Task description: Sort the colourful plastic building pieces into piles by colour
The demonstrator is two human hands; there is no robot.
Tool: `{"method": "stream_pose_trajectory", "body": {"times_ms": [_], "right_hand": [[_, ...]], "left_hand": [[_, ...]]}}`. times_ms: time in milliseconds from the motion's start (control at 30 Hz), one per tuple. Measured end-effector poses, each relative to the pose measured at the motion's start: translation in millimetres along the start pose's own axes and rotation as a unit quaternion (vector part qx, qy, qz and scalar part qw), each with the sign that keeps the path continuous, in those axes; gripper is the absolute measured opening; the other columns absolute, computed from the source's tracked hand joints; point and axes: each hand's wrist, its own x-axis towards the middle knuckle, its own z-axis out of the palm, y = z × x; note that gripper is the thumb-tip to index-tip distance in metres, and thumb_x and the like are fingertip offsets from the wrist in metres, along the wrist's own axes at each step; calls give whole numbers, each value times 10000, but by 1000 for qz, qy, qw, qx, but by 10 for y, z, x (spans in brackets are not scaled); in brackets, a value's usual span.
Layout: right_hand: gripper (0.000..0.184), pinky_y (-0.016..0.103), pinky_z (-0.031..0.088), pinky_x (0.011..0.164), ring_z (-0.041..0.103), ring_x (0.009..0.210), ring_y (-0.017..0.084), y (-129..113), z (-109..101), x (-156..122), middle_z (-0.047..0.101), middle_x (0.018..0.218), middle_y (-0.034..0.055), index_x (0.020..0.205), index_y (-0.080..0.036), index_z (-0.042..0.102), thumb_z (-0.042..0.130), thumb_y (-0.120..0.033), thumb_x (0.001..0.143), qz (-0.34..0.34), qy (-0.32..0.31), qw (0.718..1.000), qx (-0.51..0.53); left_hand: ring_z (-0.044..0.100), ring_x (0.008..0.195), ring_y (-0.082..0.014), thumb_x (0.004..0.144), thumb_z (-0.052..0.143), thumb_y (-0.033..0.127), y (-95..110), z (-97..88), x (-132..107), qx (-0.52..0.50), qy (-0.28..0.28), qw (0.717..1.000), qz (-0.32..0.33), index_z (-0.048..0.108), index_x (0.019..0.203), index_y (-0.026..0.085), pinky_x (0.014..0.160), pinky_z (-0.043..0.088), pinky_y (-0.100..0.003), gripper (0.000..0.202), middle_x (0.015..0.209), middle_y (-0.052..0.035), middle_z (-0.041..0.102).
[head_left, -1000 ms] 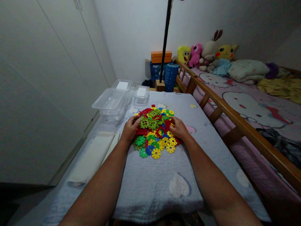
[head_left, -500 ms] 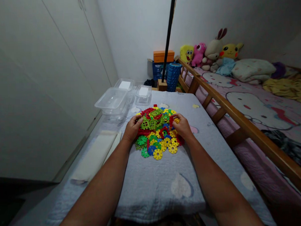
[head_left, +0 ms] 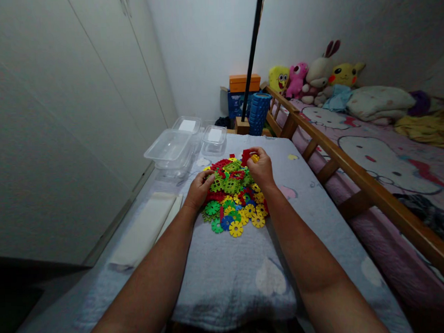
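On the tablecloth (head_left: 229,268), containers (head_left: 170,148) stand behind and left of the piled pieces (head_left: 231,186).

Nothing is legible, the lettering (head_left: 236,97) on the blue box (head_left: 235,109) being too small

In the centre of the frame, the toy pieces (head_left: 231,186) look like smooth, moulded plastic with a slight sheen. The tubs (head_left: 168,146) at centre-left are clear, glossy plastic. Beneath lies a tablecloth (head_left: 233,268) of soft, matt, finely crinkled cloth. At right, the bed rail (head_left: 336,158) is smooth wood with a faint gloss; upper right, the stuffed toys (head_left: 297,80) look plush. The wardrobe doors (head_left: 78,118), upper left, appear smooth and matt.
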Motion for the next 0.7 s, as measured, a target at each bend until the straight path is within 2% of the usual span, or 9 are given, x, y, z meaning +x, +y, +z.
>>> {"method": "stream_pose_trajectory", "body": {"times_ms": [200, 300, 367, 467, 600, 700], "right_hand": [[298, 347, 510, 869, 652, 848, 209, -125, 271, -102, 728, 920, 32, 1004, -217, 688, 555, -149, 746, -31, -135, 988, -61], [218, 336, 515, 850, 652, 827, 198, -124, 322, -156, 728, 889, 27, 990, -210, 699, 568, -237, 817, -23, -193, 981, -13], [231, 330, 515, 834, 649, 836, 195, -86, 285, -151, 725, 900, 32, 977, -202, 700, 542, -329, 865, -17, -191, 981, 31], [289, 334, 507, 837, 637, 850, 202, 24, 142, -82, 713, 887, 36, 931, -196, 703, 507, -402, 880, -10, -142, 989, 47], [275, 342, 504, 878, 644, 887, 214, 256, -77, 72, 728, 893, 44, 891, -193, 710, 493, -360, 861, 14, -96, 995, -36], [253, 351, 497, 950, 657, 1003, 229, 461, -157, 183, 755, 1022, 68, 941, -197, 730, 518, -260, 816, 64, -95, 983, -144]], "left_hand": [[631, 1201, -306, 851, 580, 593, 31, 12, -9, -36, -4, 999, 2, 694, 1125, 177, 1114, 445, -466, 511, 1218, -107, 717], [628, 1216, -301, 859, 582, 591, 35, 15, -12, -48, -1, 999, 4, 685, 1154, 183, 1123, 439, -458, 515, 1232, -101, 716], [624, 1230, -299, 858, 589, 590, 27, 16, -11, -46, 3, 999, 5, 682, 1161, 186, 1138, 427, -455, 514, 1243, -100, 713], [613, 1252, -295, 870, 583, 587, 6, 19, -9, -42, -2, 999, 9, 677, 1171, 182, 1159, 408, -450, 514, 1260, -104, 703], [620, 1228, -286, 845, 635, 559, -28, 31, -9, -49, -3, 999, 16, 643, 1261, 193, 1125, 444, -451, 554, 1323, -109, 669], [618, 1227, -292, 808, 695, 509, -44, 32, -14, -39, 1, 999, 22, 636, 1300, 224, 1098, 468, -462, 572, 1341, -102, 658]]}}
